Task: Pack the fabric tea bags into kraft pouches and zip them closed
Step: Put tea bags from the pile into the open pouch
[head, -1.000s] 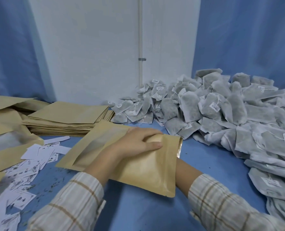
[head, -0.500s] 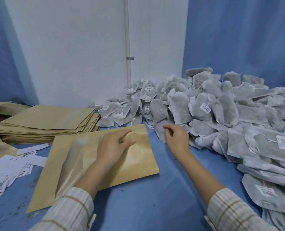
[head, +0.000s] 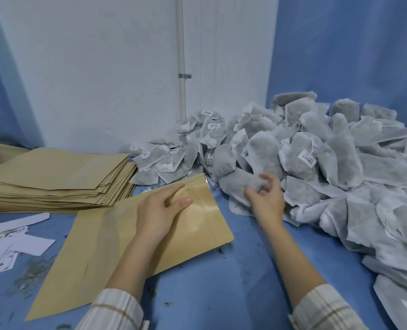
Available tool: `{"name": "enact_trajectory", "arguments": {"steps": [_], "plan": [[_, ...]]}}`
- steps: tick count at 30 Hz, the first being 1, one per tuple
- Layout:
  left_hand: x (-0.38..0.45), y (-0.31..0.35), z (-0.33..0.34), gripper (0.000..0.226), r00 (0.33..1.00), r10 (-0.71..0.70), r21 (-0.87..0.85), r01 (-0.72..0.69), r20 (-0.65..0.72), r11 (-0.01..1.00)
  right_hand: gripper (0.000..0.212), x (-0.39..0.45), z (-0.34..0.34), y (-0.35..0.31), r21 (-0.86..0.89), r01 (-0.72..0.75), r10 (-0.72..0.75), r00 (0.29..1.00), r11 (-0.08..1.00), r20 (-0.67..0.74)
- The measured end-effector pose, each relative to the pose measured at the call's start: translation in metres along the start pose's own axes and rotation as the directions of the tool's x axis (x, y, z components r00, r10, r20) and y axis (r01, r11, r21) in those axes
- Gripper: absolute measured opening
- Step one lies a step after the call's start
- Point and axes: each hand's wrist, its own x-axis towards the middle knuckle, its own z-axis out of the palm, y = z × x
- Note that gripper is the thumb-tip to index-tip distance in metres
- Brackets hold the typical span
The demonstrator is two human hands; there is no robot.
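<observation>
While the left hand [head: 161, 210] lies flat on the kraft pouch [head: 136, 244], its long axis runs from near-left to its mouth far-right; right hand [head: 266, 198] pinches a tea bag [head: 238, 181] at the pile [head: 328, 167]; label text's too blurry; spare pouches [head: 55, 177] stacked far left.

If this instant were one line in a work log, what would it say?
step: fetching tea bag | left hand: rests on kraft pouch | right hand: grips tea bag at pile edge | pouch: flat on table, unfilled
</observation>
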Motion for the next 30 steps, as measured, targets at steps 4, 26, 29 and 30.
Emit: {"name": "enact_trajectory", "arguments": {"steps": [4,26,29,30], "plan": [[0.001,0.002,0.003,0.039,1.0,0.004,0.023,-0.004,-0.004,1.0,0.029,0.014,-0.025,-0.02,0.352,-0.068,0.022,0.991,0.933,0.131],[0.004,-0.001,-0.004,0.037,0.998,-0.062,0.03,0.062,-0.017,0.998,0.064,0.014,-0.017,0.012,-0.823,0.438,-0.032,0.888,0.362,0.459],[0.005,-0.001,-0.007,0.037,0.996,-0.085,0.005,0.085,0.018,0.996,0.054,0.017,-0.02,0.014,-0.785,0.478,-0.115,0.873,0.394,0.474],[0.006,-0.001,-0.008,0.037,0.996,-0.09,0.001,0.09,0.01,0.996,0.047,0.018,-0.02,0.012,-0.745,0.477,-0.201,0.877,0.466,0.436]]}}
